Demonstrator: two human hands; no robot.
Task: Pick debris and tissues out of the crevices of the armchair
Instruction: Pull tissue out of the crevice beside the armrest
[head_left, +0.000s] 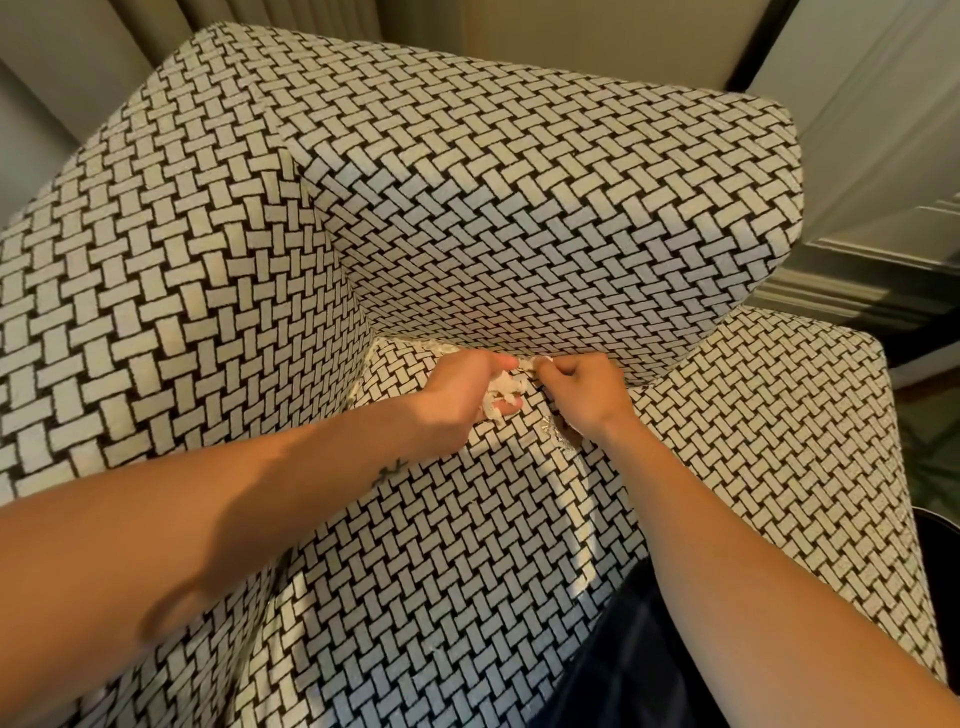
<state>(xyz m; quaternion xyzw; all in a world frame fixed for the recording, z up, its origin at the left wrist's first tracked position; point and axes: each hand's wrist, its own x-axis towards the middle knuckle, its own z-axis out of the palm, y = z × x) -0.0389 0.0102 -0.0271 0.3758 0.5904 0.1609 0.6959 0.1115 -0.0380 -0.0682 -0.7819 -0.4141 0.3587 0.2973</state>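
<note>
A black-and-cream woven-pattern armchair (467, 171) fills the view. At the crevice between seat and backrest, my left hand (457, 389) grips a wad of crumpled white tissues (506, 387) in its curled fingers. My right hand (584, 392) is just right of it and pinches a small white tissue scrap (532, 364) at the crevice line. A bit of crinkled silvery debris (553, 431) lies on the seat under my right wrist. More pale scraps (441, 347) show along the crevice to the left.
The left armrest (156, 291) and right armrest (810, 447) flank the seat (441, 571). Beige curtains (78, 62) hang behind at left, white panelled woodwork (883, 156) at right. A dark rounded rim (940, 525) shows at the right edge. Dark fabric (623, 665) covers the seat's front right.
</note>
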